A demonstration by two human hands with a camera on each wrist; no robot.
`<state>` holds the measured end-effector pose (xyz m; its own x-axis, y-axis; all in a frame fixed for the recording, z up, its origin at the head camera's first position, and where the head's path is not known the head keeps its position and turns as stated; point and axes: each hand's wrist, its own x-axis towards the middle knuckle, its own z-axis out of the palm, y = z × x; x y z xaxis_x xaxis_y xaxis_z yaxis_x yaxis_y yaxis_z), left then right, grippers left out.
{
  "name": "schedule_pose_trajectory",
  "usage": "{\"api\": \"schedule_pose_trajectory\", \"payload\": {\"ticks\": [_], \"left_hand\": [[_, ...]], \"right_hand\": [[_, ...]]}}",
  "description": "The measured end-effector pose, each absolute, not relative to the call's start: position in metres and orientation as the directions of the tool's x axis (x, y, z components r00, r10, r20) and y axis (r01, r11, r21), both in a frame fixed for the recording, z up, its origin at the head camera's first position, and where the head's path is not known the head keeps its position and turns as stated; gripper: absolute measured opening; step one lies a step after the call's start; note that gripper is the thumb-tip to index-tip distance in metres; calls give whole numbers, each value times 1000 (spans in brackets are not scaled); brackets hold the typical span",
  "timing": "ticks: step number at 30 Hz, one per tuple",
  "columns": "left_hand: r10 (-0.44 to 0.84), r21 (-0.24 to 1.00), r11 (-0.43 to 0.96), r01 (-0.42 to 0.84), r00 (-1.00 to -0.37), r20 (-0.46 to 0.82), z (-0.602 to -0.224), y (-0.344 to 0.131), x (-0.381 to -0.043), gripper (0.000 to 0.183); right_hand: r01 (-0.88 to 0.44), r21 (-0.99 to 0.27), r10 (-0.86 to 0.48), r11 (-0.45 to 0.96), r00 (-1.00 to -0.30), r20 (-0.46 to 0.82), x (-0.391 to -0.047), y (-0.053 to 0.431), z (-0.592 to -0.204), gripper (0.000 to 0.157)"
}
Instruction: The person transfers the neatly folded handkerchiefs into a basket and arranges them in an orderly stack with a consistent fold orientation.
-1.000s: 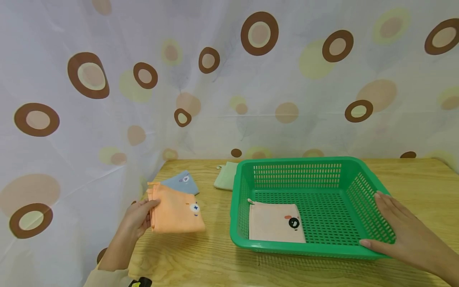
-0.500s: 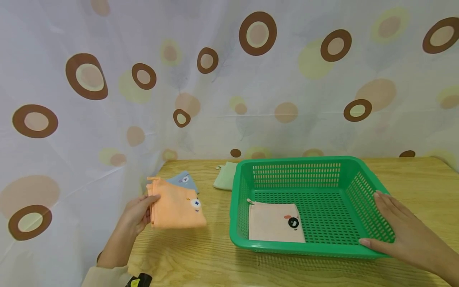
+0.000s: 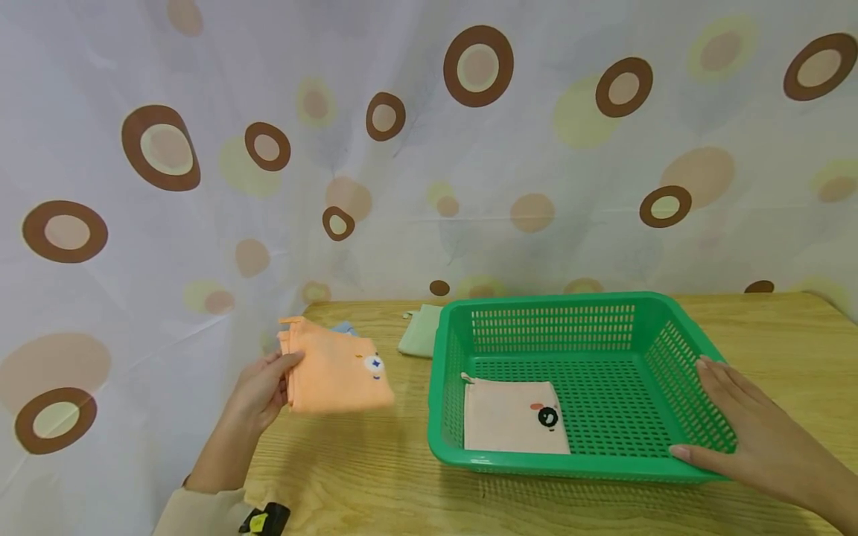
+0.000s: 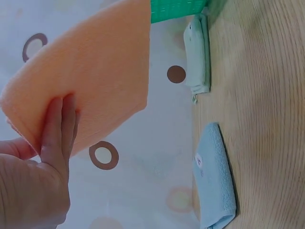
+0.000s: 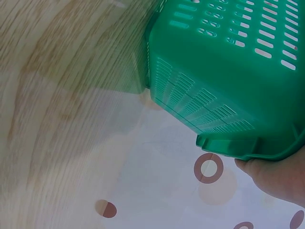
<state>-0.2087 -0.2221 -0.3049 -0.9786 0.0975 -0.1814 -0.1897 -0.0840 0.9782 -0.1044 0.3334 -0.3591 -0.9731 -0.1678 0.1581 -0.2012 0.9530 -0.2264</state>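
A folded orange hand towel [image 3: 338,376] with an embroidered bear face hangs in the air above the table's left side. My left hand [image 3: 261,391] pinches its left edge between thumb and fingers; in the left wrist view the fingers [image 4: 56,129] lie against the towel's face. Behind it, a folded blue towel [image 4: 214,176] lies on the table, mostly hidden in the head view. My right hand [image 3: 757,439] rests with straight fingers on the right front corner of a green plastic basket [image 3: 570,465]. Inside the basket, at the left, lies a pale pink towel [image 3: 503,417].
A folded light green towel [image 3: 421,331] lies behind the basket's left side, partly covered by it. The wooden table [image 3: 375,491] ends at a white patterned curtain [image 3: 402,171] at the back and left. A black and yellow item [image 3: 264,519] is by the left sleeve.
My left hand has lifted the orange towel slightly and moved it a little to the right, so it now covers most of the blue towel. The right hand and the basket stay put.
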Motion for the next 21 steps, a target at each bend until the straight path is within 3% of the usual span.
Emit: {"api": "schedule_pose_trajectory", "payload": {"ticks": [21], "left_hand": [[156,980,-127,-155,-979,-135,-286,-194,-208,11]], "right_hand": [[-232,-195,-190,953,-959,213,-103,333,-361,108]]}}
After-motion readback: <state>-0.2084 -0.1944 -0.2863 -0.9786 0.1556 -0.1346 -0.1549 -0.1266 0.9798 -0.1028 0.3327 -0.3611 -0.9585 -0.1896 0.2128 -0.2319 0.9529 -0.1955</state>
